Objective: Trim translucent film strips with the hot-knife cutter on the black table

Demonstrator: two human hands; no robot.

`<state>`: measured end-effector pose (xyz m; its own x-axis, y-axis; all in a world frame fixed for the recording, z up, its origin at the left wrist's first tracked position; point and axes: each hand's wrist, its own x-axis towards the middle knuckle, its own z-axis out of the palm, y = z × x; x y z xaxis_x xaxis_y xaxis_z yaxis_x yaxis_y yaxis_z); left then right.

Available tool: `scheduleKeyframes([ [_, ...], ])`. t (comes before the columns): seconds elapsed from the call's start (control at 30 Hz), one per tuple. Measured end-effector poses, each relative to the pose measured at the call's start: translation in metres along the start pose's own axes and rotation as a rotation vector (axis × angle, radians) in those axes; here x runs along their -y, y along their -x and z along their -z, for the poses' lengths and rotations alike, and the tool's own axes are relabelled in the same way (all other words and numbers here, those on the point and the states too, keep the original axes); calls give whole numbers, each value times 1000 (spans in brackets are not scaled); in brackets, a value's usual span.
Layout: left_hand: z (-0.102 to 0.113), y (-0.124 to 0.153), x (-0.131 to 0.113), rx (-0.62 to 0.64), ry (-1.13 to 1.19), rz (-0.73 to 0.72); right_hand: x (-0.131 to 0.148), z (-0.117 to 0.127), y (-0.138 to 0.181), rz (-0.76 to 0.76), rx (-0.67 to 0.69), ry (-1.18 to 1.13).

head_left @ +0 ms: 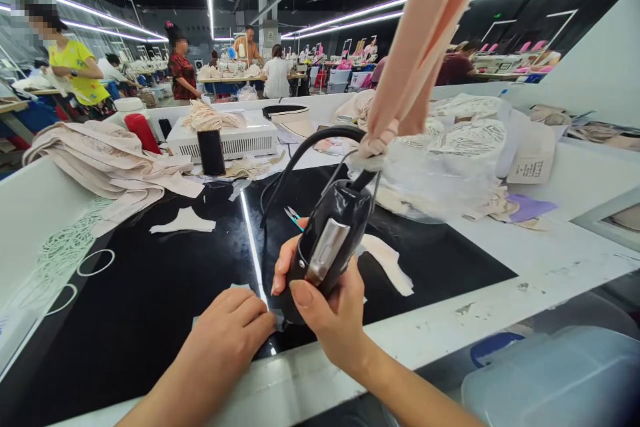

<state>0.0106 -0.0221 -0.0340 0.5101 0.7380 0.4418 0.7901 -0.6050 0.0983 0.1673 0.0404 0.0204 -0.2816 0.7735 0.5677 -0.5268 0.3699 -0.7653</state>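
Observation:
My right hand [327, 307] is wrapped round a black hand tool [327, 240] with a silver lever. The tool points down at the black worktop [150, 307]. A black cable [305, 153] runs up from the tool, and the tool hangs from a peach fabric strip [425, 33]. My left hand [227, 330] lies flat, fingers together, pressing a small pale fabric piece [245, 288] on the worktop just left of the tool's tip. Small scissors [293, 215] with blue handles lie behind the tool.
Beige fabric pieces [100, 153] are piled at the left. A white box machine [235, 137] and a black cylinder [211, 152] stand at the back. A plastic bag of lace pieces [450, 153] sits at the right. Several people work at far tables. A clear bin [555, 380] is at lower right.

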Motion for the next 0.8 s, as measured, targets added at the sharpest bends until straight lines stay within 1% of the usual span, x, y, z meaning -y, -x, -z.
scheduleKeyframes([
  [0.13,-10,-6,-1,-19,-7,16,1,0,1,9,-19,36],
  [0.3,-14,-6,0,-47,-15,4,2,0,2,-4,-15,18],
  [0.4,-14,-7,-1,-77,-42,1,1,1,2,-2,-16,25],
  [0.53,-10,-8,-3,-75,-32,8,0,1,2,2,-14,31],
  [0.67,-7,-7,-5,-107,-39,8,0,0,2,-12,-17,22],
  [0.8,-7,-4,-7,-103,-73,-2,1,-2,1,-23,-23,4],
])
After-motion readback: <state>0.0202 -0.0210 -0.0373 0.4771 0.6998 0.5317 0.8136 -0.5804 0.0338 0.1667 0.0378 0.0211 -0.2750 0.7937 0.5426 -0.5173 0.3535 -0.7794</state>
